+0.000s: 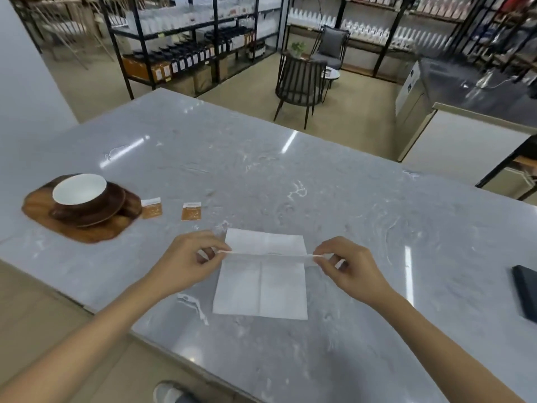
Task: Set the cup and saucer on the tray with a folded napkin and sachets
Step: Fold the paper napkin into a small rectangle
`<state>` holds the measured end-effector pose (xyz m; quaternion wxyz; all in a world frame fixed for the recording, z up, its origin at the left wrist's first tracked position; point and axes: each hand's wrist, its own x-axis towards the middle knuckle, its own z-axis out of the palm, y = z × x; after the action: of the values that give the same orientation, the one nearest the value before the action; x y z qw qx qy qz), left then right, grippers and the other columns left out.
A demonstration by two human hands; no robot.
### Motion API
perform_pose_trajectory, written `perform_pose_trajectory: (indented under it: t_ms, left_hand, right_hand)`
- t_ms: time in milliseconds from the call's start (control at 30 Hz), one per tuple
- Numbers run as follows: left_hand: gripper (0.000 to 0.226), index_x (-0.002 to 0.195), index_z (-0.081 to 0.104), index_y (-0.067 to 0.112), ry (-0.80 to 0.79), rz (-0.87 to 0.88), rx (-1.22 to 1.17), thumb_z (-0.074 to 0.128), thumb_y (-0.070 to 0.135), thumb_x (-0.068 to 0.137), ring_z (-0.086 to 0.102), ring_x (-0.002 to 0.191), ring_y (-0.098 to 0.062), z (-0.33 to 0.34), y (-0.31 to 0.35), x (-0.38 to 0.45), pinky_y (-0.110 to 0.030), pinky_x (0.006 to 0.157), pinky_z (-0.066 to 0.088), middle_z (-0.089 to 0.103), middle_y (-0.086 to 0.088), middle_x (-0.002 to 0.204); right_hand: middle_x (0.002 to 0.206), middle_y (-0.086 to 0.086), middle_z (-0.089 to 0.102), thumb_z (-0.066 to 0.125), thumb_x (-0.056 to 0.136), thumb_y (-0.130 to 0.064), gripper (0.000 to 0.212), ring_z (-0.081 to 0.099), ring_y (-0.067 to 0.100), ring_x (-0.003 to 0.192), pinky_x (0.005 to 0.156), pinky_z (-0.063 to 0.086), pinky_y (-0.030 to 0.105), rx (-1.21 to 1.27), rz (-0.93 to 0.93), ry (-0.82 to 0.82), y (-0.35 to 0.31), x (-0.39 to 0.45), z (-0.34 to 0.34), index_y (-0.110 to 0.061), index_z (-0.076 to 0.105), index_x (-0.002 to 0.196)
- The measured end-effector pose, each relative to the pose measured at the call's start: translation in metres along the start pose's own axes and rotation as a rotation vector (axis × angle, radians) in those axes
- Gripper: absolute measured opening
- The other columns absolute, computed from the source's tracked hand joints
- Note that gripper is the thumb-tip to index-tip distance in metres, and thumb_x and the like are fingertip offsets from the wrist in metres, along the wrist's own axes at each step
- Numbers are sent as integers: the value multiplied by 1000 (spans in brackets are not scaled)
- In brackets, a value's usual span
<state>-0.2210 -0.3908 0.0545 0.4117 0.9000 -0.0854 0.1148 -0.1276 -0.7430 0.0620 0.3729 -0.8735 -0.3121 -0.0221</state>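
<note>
A white paper napkin (261, 286) lies on the grey, veined, glossy stone table (290, 175), near its front edge. It is thin and matt, with creases that divide it into panels. It is part-way folded: a raised ridge runs across it from side to side, with a flat strip beyond the ridge and the larger part nearer the person.

The left hand (186, 263) pinches the left end of that ridge between thumb and forefinger, its other fingers curled under. The right hand (348, 269) pinches the right end in the same way. Both forearms are bare.

To the left, well apart from the napkin, a wooden tray (37, 207) lies flat on the table; it is a rounded square with visible grain. On it rests a round, dark brown, glossy saucer (116, 209), and on the saucer stands a cup (80, 190), dark brown outside and white inside, wide and shallow like a bowl.

Just right of the tray two small square sachets lie on the table, each orange-brown with a white strip along the top. The nearer sachet (151, 208) lies just beside the tray's edge; the second sachet (191, 211) lies a little further right, apart from the first.

At the right edge of the table lies a flat dark rectangular object (526, 295).
</note>
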Motion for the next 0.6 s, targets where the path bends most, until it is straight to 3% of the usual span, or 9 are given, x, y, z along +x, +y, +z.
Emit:
perform_pose_trajectory:
  t_ms: [233, 400, 600]
  left_hand:
    - [19, 94, 81, 19, -76, -56, 57, 76, 3, 86, 67, 72, -7, 40, -17, -60, -24, 63, 54, 69, 4, 85]
    - [19, 95, 79, 17, -60, -99, 108, 73, 1, 86, 65, 69, -10, 59, -27, -82, -20, 65, 51, 66, 3, 86]
    - [18, 95, 78, 17, -44, -60, 176, 74, 3, 85, 64, 70, -8, 65, -29, -89, -29, 65, 57, 67, 7, 90]
  right_hand:
    - [100, -6, 72, 75, 88, -5, 13, 65, -6, 82, 66, 45, 2, -23, -5, -30, 28, -53, 49, -12, 79, 99]
    - [99, -7, 72, 77, 86, -8, 14, 68, 1, 86, 73, 56, 18, -46, -25, -34, 42, -81, 77, -16, 77, 98]
    - [104, -10, 70, 75, 87, -13, 12, 65, -3, 79, 66, 58, 20, -81, -26, 7, 40, -94, 84, -19, 76, 97]
